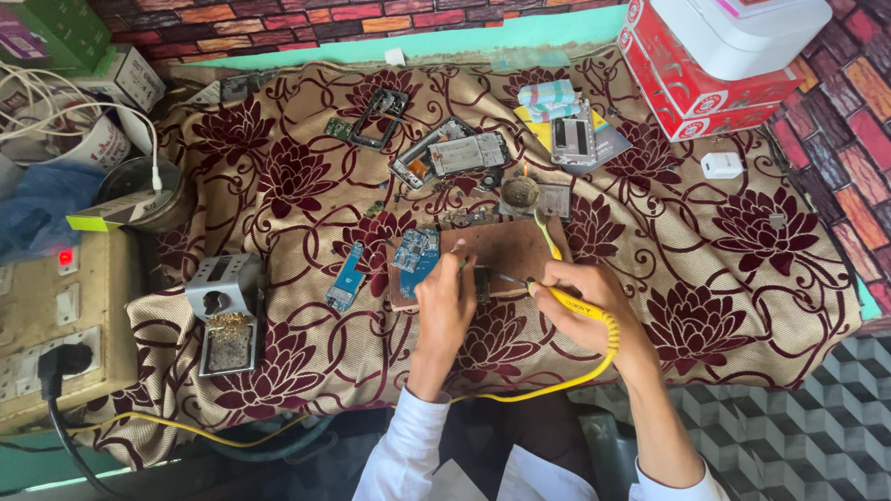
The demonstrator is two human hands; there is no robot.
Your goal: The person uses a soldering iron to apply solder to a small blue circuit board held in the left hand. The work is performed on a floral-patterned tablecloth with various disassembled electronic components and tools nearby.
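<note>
Yellow soldering iron (577,303) is clamped pen-style in right hand (580,301); left hand (445,301) is closed on a small dark component (482,281), mid-bench on wooden board (515,249). Component judged light, stiff, fragile; edges are best gripped.

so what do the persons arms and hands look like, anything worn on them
Both hands are bare: no gloves, rings or watch show on the left hand or the right hand. The left arm wears a white long sleeve reaching close to the wrist. On the right arm the white sleeve sits pushed far up, leaving the forearm uncovered. No markings show on the cloth.
</note>
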